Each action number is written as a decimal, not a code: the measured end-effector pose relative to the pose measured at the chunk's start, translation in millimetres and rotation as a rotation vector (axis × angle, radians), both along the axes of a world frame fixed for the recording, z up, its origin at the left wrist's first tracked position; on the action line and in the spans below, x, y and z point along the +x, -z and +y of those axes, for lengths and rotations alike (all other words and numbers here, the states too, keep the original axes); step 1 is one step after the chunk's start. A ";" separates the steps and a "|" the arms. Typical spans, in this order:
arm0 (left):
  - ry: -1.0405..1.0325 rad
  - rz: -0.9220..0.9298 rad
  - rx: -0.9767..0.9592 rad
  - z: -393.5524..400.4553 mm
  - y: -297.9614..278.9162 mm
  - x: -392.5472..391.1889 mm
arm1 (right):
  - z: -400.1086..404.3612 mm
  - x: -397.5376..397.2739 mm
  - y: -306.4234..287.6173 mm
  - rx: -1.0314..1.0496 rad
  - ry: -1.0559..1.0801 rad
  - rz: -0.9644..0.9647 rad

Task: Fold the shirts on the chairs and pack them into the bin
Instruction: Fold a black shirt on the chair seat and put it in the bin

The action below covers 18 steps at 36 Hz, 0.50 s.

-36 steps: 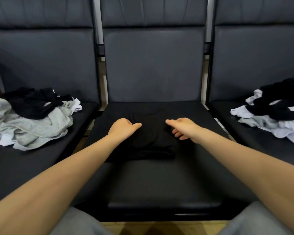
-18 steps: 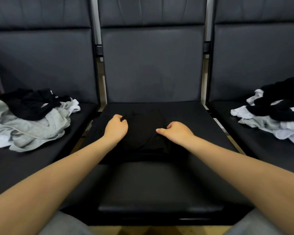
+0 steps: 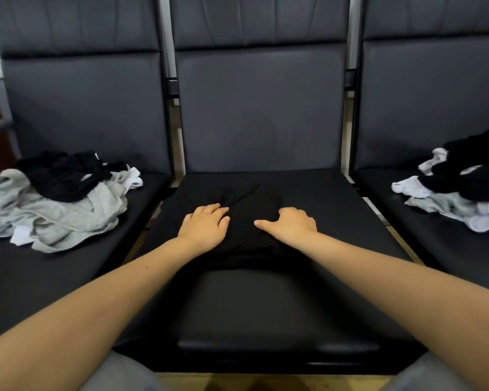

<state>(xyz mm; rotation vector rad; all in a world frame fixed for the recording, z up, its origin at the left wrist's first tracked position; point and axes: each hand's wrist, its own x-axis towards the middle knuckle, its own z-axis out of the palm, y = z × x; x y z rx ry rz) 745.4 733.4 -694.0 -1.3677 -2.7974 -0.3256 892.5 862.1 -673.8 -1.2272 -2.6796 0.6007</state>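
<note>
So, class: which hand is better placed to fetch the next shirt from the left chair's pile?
Left, probably. The left hand rests on the black shirt on the side nearer that pile; the right hand would have to cross over.
</note>
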 end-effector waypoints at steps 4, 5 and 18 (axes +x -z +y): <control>-0.001 -0.040 0.042 0.9 -3.1 3.3 | 0.3 11.7 -4.6 -0.152 -0.016 0.177; 0.006 -0.058 0.062 1.6 -3.7 6.3 | 0.1 15.7 -7.4 -0.210 -0.010 0.262; 0.238 -0.207 0.155 3.3 -13.8 48.4 | 32.5 56.8 -47.5 -0.863 0.190 0.848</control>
